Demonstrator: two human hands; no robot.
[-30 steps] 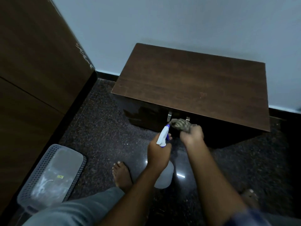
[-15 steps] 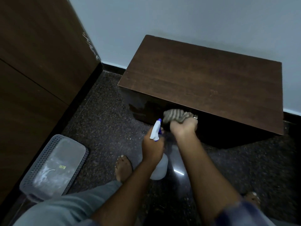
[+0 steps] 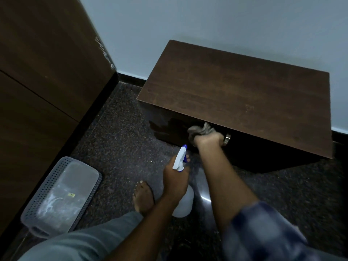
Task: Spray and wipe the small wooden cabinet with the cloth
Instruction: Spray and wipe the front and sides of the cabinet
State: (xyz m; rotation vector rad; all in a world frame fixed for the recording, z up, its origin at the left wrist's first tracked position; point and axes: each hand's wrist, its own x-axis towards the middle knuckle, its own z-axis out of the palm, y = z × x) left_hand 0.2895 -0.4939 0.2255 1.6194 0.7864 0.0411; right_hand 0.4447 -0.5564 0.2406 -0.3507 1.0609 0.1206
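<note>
A grey perforated basket lies on the floor at far left. The left hand grips a spray bottle by the neck. The bottle's long axis and nozzle point at the small wooden cabinet, which stands against the wall. The right hand clenches a bunched cloth against the cabinet's front, beside a metal handle.

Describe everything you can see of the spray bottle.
The spray bottle has a white trigger head with a blue nozzle tip and a blue trigger, above a pale, translucent-looking plastic body. The left hand grips its neck and hides that part. The bottle is held roughly upright, with its nozzle aimed toward the front of the cabinet, apart from it. No spray can be made out.
</note>
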